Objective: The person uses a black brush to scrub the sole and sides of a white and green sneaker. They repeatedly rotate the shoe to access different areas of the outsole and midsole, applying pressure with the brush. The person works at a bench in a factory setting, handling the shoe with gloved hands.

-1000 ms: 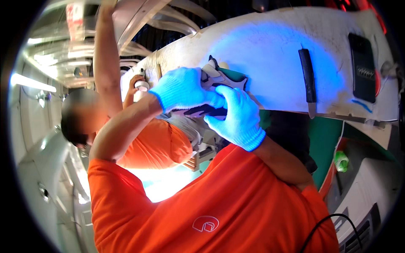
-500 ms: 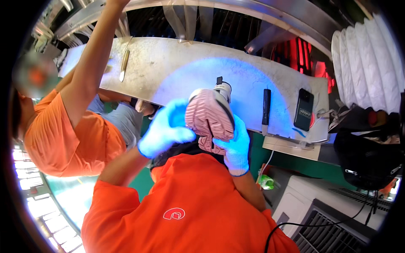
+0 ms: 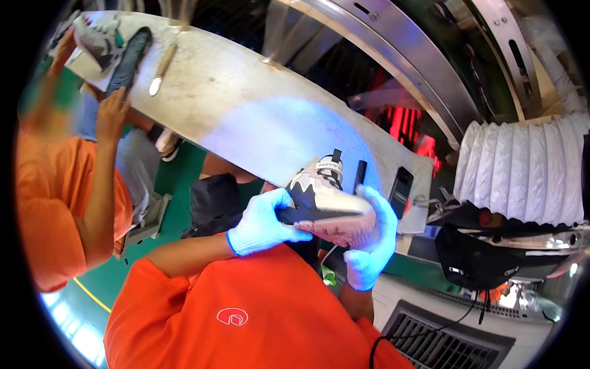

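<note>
Both hands wear pale gloves lit blue, and between them I hold a sneaker [image 3: 322, 192] in cream, grey and black with a pinkish sole. My left hand [image 3: 263, 225] grips the end nearer the left, its thumb under the sole. Around the other end and along the sole curls my right hand [image 3: 376, 241]. The shoe is tilted, its side and laces in view and its black pull tab pointing up. Just beyond it a black-handled tool [image 3: 361, 173] lies on the worktable [image 3: 236, 92], partly hidden by the shoe.
A phone [image 3: 401, 192] lies at the table's right end. Further left lies a knife with a wooden handle [image 3: 163, 69]. A co-worker in orange [image 3: 70, 203] handles a dark shoe-shaped piece [image 3: 130, 60] beside another sneaker [image 3: 100, 42]. A white ribbed duct [image 3: 519, 172] and a black bag [image 3: 473, 258] are at right.
The sneaker has turned from sole facing me to its side showing. My left hand now grips it. The view has swung, and the co-worker's raised arm has come down.
</note>
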The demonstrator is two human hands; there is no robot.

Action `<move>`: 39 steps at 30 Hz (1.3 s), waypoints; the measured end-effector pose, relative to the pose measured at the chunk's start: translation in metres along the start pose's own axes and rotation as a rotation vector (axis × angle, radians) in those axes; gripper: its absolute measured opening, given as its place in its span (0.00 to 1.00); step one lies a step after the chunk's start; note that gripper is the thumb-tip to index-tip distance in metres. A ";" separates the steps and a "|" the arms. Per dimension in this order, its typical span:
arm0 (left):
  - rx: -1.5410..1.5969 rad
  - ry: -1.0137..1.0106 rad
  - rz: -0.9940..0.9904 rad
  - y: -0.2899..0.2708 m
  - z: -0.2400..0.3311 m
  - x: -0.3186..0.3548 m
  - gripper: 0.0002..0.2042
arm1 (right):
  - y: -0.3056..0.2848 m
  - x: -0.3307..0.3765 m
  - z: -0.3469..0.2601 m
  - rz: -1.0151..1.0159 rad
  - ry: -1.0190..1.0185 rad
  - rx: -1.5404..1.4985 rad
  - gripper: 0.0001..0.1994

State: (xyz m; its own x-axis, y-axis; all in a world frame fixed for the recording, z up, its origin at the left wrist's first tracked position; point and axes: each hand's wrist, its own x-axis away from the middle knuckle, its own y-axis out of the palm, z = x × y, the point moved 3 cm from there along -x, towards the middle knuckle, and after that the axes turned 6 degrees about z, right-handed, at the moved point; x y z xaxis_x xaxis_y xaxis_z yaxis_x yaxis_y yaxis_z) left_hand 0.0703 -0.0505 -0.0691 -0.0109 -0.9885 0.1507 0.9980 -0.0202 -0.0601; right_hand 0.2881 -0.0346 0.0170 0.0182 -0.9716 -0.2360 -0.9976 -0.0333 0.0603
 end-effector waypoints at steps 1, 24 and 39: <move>-0.131 0.033 -0.035 -0.001 0.004 -0.003 0.28 | 0.001 -0.013 -0.008 -0.117 -0.098 0.111 0.54; 0.048 0.678 -0.058 -0.048 0.063 0.030 0.18 | 0.078 0.002 0.018 -0.109 -0.557 0.209 0.46; -0.326 0.740 -0.560 -0.001 0.116 -0.019 0.10 | 0.015 0.018 0.031 -0.186 -0.390 -0.014 0.38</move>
State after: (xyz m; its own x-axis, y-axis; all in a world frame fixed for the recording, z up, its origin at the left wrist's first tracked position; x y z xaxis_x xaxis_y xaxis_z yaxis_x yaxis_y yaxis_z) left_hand 0.0768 -0.0144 0.0430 -0.6247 -0.6653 -0.4088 0.7715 -0.4449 -0.4548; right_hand 0.2717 -0.0454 -0.0161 0.1688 -0.7877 -0.5925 -0.9786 -0.2056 -0.0055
